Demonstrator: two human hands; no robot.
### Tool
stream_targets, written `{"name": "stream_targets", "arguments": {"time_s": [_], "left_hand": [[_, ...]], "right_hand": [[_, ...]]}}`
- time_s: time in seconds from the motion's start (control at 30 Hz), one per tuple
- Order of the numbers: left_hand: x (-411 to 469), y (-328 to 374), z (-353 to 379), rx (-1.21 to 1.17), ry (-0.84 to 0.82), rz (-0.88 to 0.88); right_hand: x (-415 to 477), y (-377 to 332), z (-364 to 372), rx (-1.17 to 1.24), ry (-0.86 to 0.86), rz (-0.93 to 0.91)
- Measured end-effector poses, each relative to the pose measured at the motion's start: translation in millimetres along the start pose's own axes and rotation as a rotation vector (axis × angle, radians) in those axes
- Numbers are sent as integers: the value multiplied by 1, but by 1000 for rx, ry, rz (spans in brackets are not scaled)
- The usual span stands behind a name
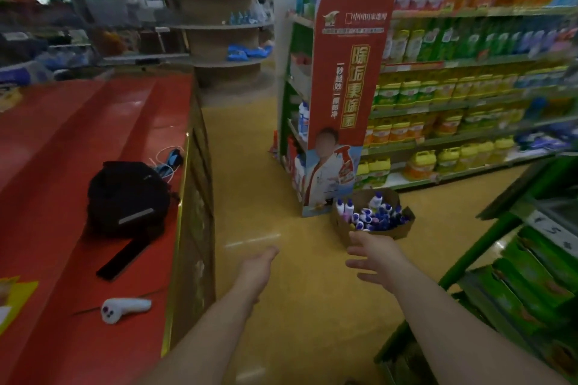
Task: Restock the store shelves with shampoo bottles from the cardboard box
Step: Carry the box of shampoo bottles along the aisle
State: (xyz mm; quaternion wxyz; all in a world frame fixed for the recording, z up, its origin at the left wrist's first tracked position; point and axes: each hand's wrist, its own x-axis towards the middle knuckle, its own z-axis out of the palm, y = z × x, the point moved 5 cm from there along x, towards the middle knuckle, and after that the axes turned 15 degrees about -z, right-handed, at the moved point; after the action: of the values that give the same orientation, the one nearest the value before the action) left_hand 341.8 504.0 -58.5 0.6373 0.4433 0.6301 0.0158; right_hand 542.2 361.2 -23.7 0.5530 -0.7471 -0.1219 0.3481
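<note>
A cardboard box [373,222] of bottles [372,212] sits on the floor [266,191] before the shelves [469,109], right of the counter [78,141].

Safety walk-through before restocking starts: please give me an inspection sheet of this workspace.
Surface: glossy yellow floor of the aisle.
Job's things: cardboard box on the floor beside the red display stand, with shampoo bottles inside.
Clutter: black backpack and white handheld device on the red counter.
Hands: left hand and right hand are both open, hold nothing and reach toward the box.
Cables: white cable on the counter behind the backpack.
Surroundings: stocked shelves on the right; image blurred.
</note>
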Motion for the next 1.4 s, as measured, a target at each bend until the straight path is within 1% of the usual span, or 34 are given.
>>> {"name": "stream_targets", "arguments": {"time_s": [0.2, 0.3, 0.4, 0.53, 0.63, 0.8, 0.9, 0.97, 1.1, 1.3, 1.4], "left_hand": [[73, 115, 34, -12, 34, 85], [111, 173, 59, -20, 52, 47], [145, 224, 96, -26, 26, 13], [180, 285, 150, 5, -18, -23], [214, 334, 190, 49, -50, -13], [287, 416, 259, 127, -115, -6], [323, 471, 295, 151, -169, 46], [341, 507, 319, 216, -209, 67], [372, 569, 376, 383, -226, 107], [426, 629, 493, 536, -267, 136], [448, 652, 553, 615, -228, 109]], "right_hand": [[142, -37, -3, 42, -15, -13], [215, -63, -17, 56, -14, 1], [282, -91, -39, 58, -13, 10], [353, -120, -71, -26, -14, 2], [408, -129, -90, 12, 17, 35], [503, -141, -125, 8, 137, 47], [556, -158, -147, -2, 182, 74], [586, -171, -164, 1, 230, 87], [639, -182, -201, 38, 308, 109], [716, -168, -268, 101, 371, 180], [765, -157, -308, 125, 378, 202]]}}
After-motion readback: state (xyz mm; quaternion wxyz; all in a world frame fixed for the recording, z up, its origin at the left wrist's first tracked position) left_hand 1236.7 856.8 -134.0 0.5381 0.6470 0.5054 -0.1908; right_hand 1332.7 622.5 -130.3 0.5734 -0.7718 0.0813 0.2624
